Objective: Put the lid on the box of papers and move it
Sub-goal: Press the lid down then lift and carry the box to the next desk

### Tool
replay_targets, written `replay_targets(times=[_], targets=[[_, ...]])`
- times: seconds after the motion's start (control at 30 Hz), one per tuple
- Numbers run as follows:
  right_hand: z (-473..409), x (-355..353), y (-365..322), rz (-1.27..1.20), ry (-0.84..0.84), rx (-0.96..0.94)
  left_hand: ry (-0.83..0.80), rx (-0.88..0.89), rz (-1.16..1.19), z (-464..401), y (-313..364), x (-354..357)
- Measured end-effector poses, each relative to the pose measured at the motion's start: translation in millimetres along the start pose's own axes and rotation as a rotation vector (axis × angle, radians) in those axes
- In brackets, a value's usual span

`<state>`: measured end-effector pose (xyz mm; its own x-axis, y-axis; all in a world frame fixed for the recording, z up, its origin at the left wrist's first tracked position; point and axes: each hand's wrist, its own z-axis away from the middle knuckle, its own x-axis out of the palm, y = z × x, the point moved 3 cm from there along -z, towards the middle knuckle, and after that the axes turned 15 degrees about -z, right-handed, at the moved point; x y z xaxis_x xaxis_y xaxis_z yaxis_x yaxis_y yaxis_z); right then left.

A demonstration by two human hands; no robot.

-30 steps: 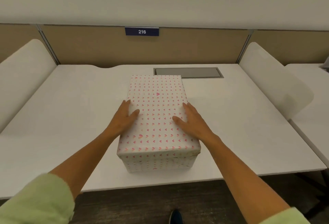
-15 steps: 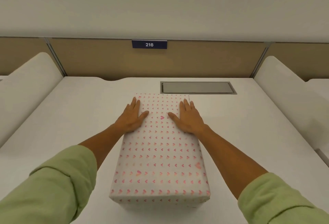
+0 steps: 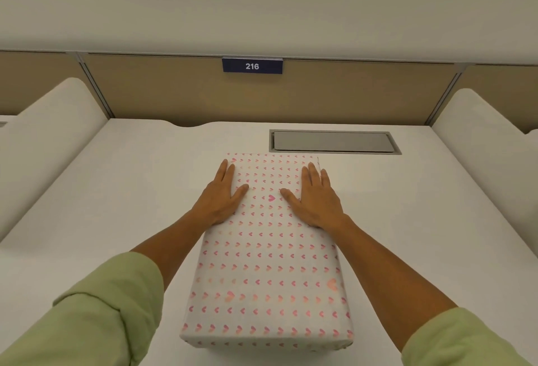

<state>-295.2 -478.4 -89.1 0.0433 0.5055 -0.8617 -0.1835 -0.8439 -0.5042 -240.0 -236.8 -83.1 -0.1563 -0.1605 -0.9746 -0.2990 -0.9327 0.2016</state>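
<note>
A long box with its lid (image 3: 269, 261) on, white with small pink hearts, lies lengthwise on the white desk (image 3: 122, 191) in front of me. The papers inside are hidden. My left hand (image 3: 222, 195) lies flat on the lid's far left part, fingers together and partly over the left edge. My right hand (image 3: 316, 198) lies flat on the far right part, fingers reaching the right edge. Both palms press down on the lid; neither hand grips anything.
A grey cable hatch (image 3: 334, 141) is set into the desk just beyond the box. Tan divider panels with a blue sign (image 3: 252, 66) reading 216 close the back. White curved side screens (image 3: 49, 129) stand left and right.
My view has come closer over the box. Both hands have slid forward along the lid to its far end and moved out to the side edges.
</note>
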Motion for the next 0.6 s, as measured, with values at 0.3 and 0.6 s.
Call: replay_targets(times=[0.3,0.6], targets=[[22.2,-19.1,10.1,-0.798,-0.013,0.174,-0.193,-0.390,0.641,37.5,-14.8,-1.8],[115.0,11.0,48.8,-1.629,-0.352,0.547,-0.487,-0.442,1.439,96.9,-30.9,36.1]])
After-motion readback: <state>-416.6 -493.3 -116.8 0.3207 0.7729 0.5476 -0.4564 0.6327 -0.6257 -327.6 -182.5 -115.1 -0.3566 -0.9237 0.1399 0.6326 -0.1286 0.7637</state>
